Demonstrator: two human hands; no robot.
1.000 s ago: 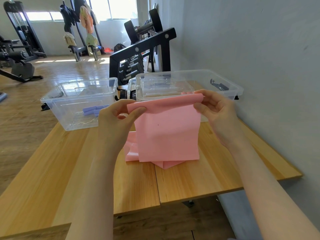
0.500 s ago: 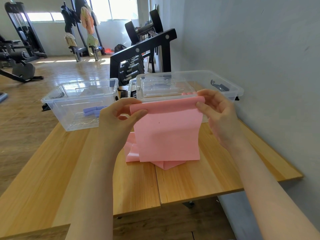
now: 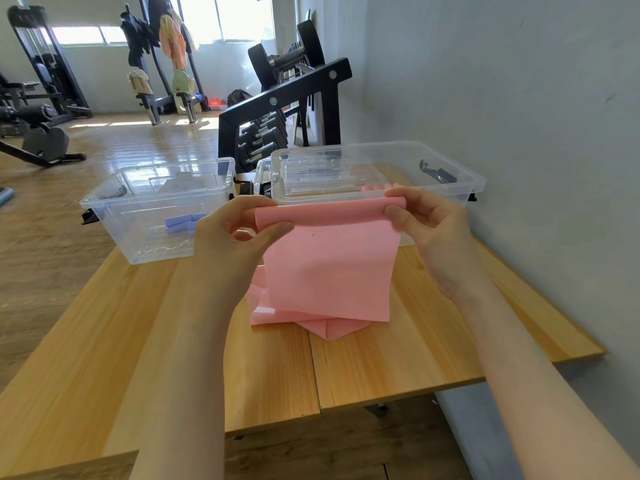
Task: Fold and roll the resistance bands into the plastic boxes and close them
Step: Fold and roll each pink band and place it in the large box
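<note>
1. Hands: left hand point(image 3: 235, 233) and right hand point(image 3: 433, 223) are both raised at frame centre. Each pinches a top corner of the pink band point(image 3: 329, 265), thumb in front and fingers curled behind.
2. Band position: the top edge is stretched level between the two pinches and looks doubled over. The sheet hangs flat, and its lower part lies in loose folds on the table point(image 3: 381, 358) at centre. Judgement: holding it up by both corners lets its weight pull the sheet straight, so the edges line up before the next fold.
3. Boxes: the left box point(image 3: 114, 216), at mid-left, is open and holds a purple band point(image 3: 183, 223) already rolled on its floor. The right box point(image 3: 450, 174) stands just behind the pink band's top edge, near the wall. A clear lid point(image 3: 322, 178) seems to rest in or on it; I cannot tell which.
4. Stage (judgement): the pink band is partly folded, not yet rolled or boxed. The right box is the likely target, being nearest.
5. Risk (judgement): the thin, slippery sheet may skew if one pinch slackens.
</note>
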